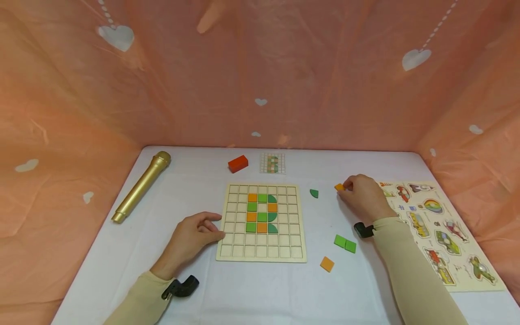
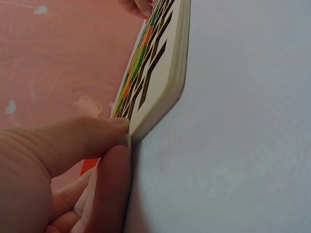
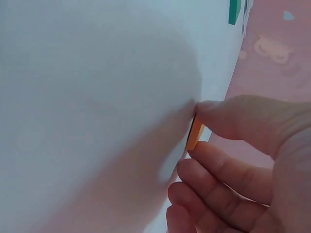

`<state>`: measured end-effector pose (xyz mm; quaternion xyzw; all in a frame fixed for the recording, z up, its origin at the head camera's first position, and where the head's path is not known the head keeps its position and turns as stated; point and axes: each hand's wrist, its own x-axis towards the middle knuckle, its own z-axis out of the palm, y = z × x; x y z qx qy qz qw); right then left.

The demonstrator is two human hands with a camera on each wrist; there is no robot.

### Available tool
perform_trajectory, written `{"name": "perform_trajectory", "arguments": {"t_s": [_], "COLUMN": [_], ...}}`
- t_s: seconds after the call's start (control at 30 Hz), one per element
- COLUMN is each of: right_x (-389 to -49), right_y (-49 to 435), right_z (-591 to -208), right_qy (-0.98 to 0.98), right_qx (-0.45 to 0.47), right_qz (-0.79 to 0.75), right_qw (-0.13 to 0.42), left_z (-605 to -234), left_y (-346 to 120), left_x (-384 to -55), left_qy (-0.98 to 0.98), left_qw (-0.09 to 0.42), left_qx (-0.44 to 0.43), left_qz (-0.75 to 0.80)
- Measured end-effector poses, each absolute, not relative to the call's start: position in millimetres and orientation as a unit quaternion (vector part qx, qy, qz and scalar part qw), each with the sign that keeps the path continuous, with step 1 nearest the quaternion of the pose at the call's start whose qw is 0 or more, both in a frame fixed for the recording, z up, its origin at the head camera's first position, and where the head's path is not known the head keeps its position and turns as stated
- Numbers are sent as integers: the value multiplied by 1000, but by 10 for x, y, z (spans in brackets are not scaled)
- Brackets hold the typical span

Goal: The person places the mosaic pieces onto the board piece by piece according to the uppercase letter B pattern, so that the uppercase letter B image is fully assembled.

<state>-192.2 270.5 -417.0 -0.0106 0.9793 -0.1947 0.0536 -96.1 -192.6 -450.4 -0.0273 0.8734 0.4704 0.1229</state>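
My left hand [image 1: 188, 238] holds the left edge of a wooden grid board [image 1: 239, 253], thumb and forefinger at its rim in the left wrist view. Orange tiles [image 1: 262, 227], light green tiles [image 1: 252, 206] and dark green curved tiles [image 1: 272, 216] fill cells near the middle of the board. Off to the right, my right hand [image 1: 363, 195] pinches an orange square tile [image 3: 196, 132] by its edges between thumb and forefinger, low over the white table. A dark green quarter-round tile [image 1: 314, 193] lies between that hand and the board.
Two light green squares [image 1: 345, 243] and an orange square [image 1: 327, 264] lie right of the board. Behind it are a red block [image 1: 238, 164] and a pattern card [image 1: 272, 163]. A gold microphone [image 1: 140, 188] lies left; a picture puzzle board [image 1: 467, 266] reaches under the right forearm.
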Motion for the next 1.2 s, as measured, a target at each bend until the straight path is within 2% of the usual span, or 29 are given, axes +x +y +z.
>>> {"name": "perform_trajectory", "arguments": {"t_s": [0.17, 0.33, 0.5, 0.77, 1.2], "right_x": [-1883, -1807, -1714, -1425, -1065], "right_y": [2586, 2239, 1760, 1105, 747], "right_z": [-4150, -4105, -4064, -4071, -4232], "right_qy": [977, 974, 970, 956, 939], "right_qx": [-10, -24, -78, -183, -294], "right_qz": [-203, -221, -227, -229, -177], "right_qw": [58, 52, 28, 28, 5], "left_z": [-4522, -4535, -4528, -4509, -4514], "left_y": [-1927, -1927, -1926, -1921, -1941], "left_x": [-961, -965, -971, -968, -961], "left_qy": [871, 872, 875, 873, 873], "left_qw": [125, 126, 122, 121, 119], "left_qx": [-22, -19, -16, -19, -16], "left_qz": [475, 472, 468, 472, 472]}}
